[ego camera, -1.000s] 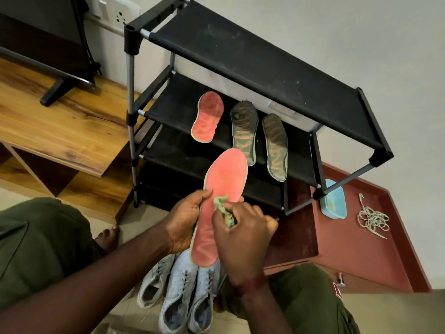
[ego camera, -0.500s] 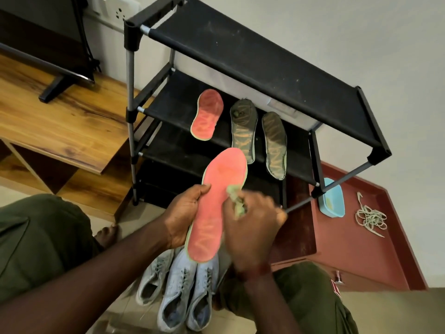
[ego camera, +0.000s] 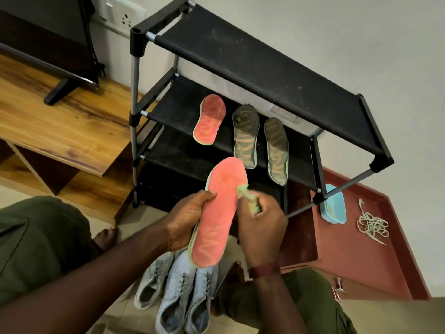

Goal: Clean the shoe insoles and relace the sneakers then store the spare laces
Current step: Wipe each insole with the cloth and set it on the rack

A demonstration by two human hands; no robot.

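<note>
The black rack (ego camera: 265, 68) carries, on its middle shelf (ego camera: 178, 112), one pink insole (ego camera: 209, 120) and two dark insoles (ego camera: 246, 136), side by side. The red surface (ego camera: 361, 256) beside it carries a blue container (ego camera: 333, 208) and loose laces (ego camera: 372, 224). Sneakers (ego camera: 178, 290) rest on the floor (ego camera: 134, 216).

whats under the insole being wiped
Three pale sneakers lie below it, openings showing. The insole covers some of their toe ends; a fourth sneaker, if any, is out of sight.

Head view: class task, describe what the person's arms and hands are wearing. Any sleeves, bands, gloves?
Both forearms are bare, with no sleeves in view. The left hand and right hand wear no gloves, and no rings show on the fingers. A dark red band circles the right wrist; the left wrist shows none.
</note>
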